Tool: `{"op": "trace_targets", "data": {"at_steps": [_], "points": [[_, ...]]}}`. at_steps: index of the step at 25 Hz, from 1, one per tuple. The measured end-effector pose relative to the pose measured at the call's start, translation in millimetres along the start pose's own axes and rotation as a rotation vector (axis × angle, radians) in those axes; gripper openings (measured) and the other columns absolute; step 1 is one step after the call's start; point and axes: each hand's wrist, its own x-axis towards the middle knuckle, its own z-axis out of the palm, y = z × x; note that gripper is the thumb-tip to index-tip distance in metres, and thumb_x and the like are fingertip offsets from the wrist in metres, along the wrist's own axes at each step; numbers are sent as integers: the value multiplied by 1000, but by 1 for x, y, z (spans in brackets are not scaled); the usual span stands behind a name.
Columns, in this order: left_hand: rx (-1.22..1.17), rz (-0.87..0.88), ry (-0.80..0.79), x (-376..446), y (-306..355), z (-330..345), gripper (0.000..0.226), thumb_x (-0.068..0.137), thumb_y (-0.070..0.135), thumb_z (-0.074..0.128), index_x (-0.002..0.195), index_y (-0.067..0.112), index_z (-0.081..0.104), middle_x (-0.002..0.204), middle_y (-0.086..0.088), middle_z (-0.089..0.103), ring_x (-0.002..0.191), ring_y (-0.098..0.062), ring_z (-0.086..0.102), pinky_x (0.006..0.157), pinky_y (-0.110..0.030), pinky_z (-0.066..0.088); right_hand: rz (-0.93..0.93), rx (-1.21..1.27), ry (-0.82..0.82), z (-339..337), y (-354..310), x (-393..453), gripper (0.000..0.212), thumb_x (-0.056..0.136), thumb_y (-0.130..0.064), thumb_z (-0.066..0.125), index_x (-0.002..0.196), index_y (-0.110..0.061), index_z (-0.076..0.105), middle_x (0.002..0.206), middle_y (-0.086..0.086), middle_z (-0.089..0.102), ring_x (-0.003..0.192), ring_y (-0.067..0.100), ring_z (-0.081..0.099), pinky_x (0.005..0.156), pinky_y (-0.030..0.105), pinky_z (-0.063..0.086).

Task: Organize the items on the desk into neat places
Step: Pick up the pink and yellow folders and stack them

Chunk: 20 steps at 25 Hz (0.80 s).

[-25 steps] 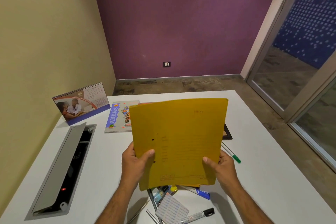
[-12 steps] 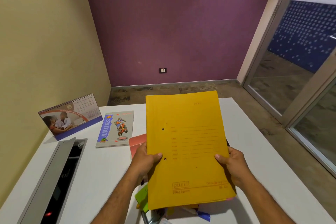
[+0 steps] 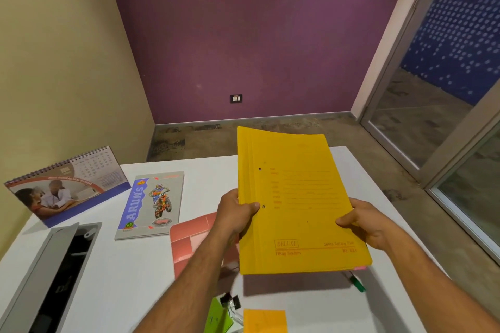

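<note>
Your fingers (image 3: 251, 207) grip a folder (image 3: 300, 205) above the table (image 3: 130, 273). Left of them lies a notebook (image 3: 151, 205), farther left a calendar (image 3: 65, 186), with a cable tray (image 3: 51, 278) nearer you. Below your left fingers lies another folder (image 3: 189, 240); a pen (image 3: 357, 282) sits beneath the right ones.

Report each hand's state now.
Left hand: grips the yellow folder at its left edge.
Right hand: grips the folder's right edge.

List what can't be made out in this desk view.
All in the head view:
- Pink folder: partly behind the left hand and yellow file.
- Green pen: mostly under the file.
- Orange paper: cut by the bottom edge.
- Calendar dates: too small.
</note>
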Motion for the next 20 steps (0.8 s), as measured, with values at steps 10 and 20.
{"op": "trace_targets", "data": {"at_steps": [10,20], "points": [[158,-109,83,108,-20,65,33,88,21,71,118,13,61,121,-10,65,99,-28,60,88,-39,49,1,-66,243,-40,-8,90,22,80,13,65,93,-4,67,92,18,69,83,37,65,68,40,53],[306,-196,189,170,-63,101,43,84,28,76,118,9,59,122,-15,64,107,-36,61,90,-43,50,30,-237,330,-55,22,167,26,77,-3,77,98,-15,68,101,12,71,90,31,67,88,48,55]]}}
